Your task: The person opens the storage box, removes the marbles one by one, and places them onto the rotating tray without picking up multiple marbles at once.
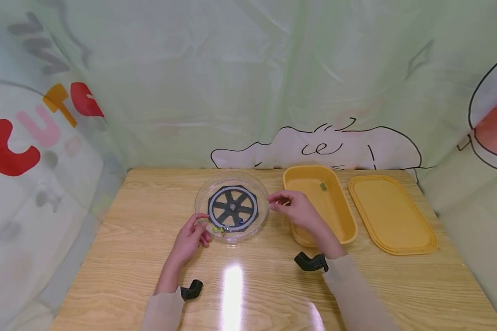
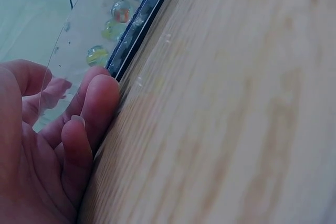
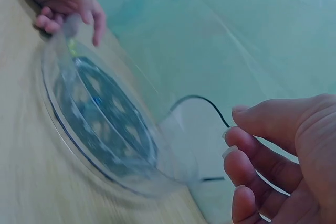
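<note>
A round clear plastic dish [image 1: 202, 193] with a dark spoked base inside stands on the table. Several glass marbles [image 2: 112, 30] lie at its near left side, and a blue marble [image 1: 240, 220] rests close by. My left hand [image 1: 190, 236] holds the dish's near left rim, with the index finger over the edge and other fingers low against the outside wall. Beside the right rim, my right hand [image 1: 294, 209] has loosely bent fingers, with the thumb close to the index fingertip [image 3: 239, 136]. Nothing shows between them.
Right of the dish is a deep yellow tub [image 1: 343, 225] with a few green marbles [image 1: 323, 187] in it. Its flat yellow lid [image 1: 393, 214] lies farther right. A printed curtain [image 1: 199, 92] hangs behind the wooden table [image 1: 149, 202].
</note>
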Motion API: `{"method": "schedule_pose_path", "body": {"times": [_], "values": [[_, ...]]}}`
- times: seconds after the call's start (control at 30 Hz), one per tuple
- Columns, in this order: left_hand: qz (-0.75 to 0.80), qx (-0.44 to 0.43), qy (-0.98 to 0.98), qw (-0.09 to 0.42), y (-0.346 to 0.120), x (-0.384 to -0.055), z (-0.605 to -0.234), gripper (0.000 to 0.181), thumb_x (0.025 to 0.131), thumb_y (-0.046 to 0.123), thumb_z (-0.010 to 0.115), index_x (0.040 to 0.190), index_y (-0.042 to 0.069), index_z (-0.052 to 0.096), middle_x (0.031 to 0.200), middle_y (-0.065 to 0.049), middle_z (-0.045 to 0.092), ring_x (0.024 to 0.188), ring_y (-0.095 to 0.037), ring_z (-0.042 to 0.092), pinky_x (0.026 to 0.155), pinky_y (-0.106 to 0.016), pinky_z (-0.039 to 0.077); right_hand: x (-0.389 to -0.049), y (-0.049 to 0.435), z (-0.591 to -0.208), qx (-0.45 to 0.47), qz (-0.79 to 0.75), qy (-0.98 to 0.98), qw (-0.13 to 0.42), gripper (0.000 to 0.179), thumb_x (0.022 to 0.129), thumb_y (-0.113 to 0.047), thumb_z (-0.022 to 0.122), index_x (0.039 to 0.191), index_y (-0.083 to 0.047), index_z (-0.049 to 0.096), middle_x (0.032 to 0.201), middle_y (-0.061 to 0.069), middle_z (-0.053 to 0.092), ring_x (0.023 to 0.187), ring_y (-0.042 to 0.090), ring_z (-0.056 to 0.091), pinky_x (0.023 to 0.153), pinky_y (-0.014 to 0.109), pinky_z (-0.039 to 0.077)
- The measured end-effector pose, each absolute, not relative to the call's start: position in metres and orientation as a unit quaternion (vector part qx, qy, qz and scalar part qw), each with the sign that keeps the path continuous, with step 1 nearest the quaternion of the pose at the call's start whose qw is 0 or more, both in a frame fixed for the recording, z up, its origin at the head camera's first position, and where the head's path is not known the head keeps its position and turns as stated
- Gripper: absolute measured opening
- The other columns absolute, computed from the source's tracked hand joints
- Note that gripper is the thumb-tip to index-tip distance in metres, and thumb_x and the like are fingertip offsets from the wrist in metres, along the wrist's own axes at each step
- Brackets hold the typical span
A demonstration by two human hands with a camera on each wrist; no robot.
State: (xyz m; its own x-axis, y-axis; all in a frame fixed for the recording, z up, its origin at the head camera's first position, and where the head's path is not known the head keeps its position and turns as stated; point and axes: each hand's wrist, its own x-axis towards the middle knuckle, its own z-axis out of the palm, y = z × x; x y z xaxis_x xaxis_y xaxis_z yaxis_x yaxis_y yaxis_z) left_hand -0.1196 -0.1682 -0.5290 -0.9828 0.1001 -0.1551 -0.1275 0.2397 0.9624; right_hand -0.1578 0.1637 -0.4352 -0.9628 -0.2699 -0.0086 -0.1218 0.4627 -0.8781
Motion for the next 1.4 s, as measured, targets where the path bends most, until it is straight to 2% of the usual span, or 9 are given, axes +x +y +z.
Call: {"method": "schedule_pose_path", "body": {"times": [0.17, 0.33, 0.57, 0.77, 1.0, 1.13, 1.4], "values": [[0.614, -0.008, 0.784, 0.091, -0.168, -0.119, -0.529, 0.025, 0.107, 0.024, 0.047, 0.130, 0.023, 0.056, 0.079, -0.013, 0.064, 0.064, -0.027, 0.063, 0.057, -0.027, 0.046, -0.164, 0.185, -0.437, -0.094, -0.508, 0.854, 0.066, 0.019, 0.093, -0.011, 0.071, 0.111, -0.003, 0.071, 0.098, 0.007, 0.069, 0.084, 0.024, 0.058, 0.067, 0.027, 0.051], [0.612, -0.008, 0.786, 0.090, -0.168, -0.119, -0.528, 0.026, 0.106, 0.024, 0.047, 0.131, 0.022, 0.055, 0.078, -0.012, 0.065, 0.063, -0.026, 0.063, 0.057, -0.027, 0.046, -0.171, 0.203, -0.441, -0.095, -0.496, 0.861, 0.050, 0.019, 0.093, -0.011, 0.071, 0.110, -0.002, 0.071, 0.098, 0.009, 0.070, 0.087, 0.024, 0.060, 0.072, 0.032, 0.053], [0.615, -0.007, 0.784, 0.086, -0.168, -0.120, -0.530, 0.027, 0.107, 0.024, 0.047, 0.132, 0.020, 0.055, 0.077, -0.011, 0.064, 0.062, -0.024, 0.064, 0.056, -0.026, 0.046, -0.182, 0.222, -0.448, -0.111, -0.476, 0.871, 0.054, 0.022, 0.092, -0.008, 0.071, 0.110, 0.004, 0.070, 0.103, 0.013, 0.070, 0.091, 0.024, 0.060, 0.075, 0.025, 0.049], [0.612, -0.008, 0.786, 0.085, -0.168, -0.120, -0.530, 0.026, 0.107, 0.023, 0.047, 0.131, 0.020, 0.055, 0.077, -0.011, 0.065, 0.062, -0.024, 0.064, 0.057, -0.027, 0.046, -0.193, 0.233, -0.451, -0.134, -0.457, 0.877, 0.066, 0.022, 0.092, -0.008, 0.072, 0.109, 0.006, 0.070, 0.098, 0.014, 0.070, 0.090, 0.026, 0.061, 0.076, 0.025, 0.049], [0.610, -0.011, 0.787, 0.089, -0.168, -0.120, -0.530, 0.025, 0.106, 0.023, 0.047, 0.130, 0.023, 0.056, 0.078, -0.011, 0.065, 0.063, -0.027, 0.064, 0.058, -0.027, 0.046, -0.205, 0.241, -0.454, -0.157, -0.428, 0.885, 0.099, 0.018, 0.091, -0.007, 0.072, 0.107, 0.003, 0.071, 0.095, 0.010, 0.070, 0.087, 0.023, 0.060, 0.075, 0.027, 0.048], [0.610, -0.008, 0.787, 0.088, -0.168, -0.120, -0.530, 0.025, 0.106, 0.024, 0.047, 0.130, 0.024, 0.056, 0.078, -0.011, 0.065, 0.064, -0.027, 0.064, 0.059, -0.028, 0.047, -0.212, 0.246, -0.457, -0.161, -0.429, 0.878, 0.137, 0.014, 0.089, -0.004, 0.072, 0.102, 0.001, 0.073, 0.095, 0.010, 0.071, 0.085, 0.022, 0.059, 0.074, 0.027, 0.048], [0.613, -0.010, 0.785, 0.091, -0.168, -0.119, -0.530, 0.026, 0.106, 0.024, 0.047, 0.131, 0.023, 0.055, 0.079, -0.011, 0.065, 0.065, -0.027, 0.064, 0.060, -0.028, 0.048, -0.221, 0.250, -0.462, -0.163, -0.418, 0.865, 0.224, 0.013, 0.087, -0.007, 0.075, 0.100, -0.007, 0.075, 0.095, 0.006, 0.072, 0.089, 0.024, 0.058, 0.083, 0.036, 0.046]]}}
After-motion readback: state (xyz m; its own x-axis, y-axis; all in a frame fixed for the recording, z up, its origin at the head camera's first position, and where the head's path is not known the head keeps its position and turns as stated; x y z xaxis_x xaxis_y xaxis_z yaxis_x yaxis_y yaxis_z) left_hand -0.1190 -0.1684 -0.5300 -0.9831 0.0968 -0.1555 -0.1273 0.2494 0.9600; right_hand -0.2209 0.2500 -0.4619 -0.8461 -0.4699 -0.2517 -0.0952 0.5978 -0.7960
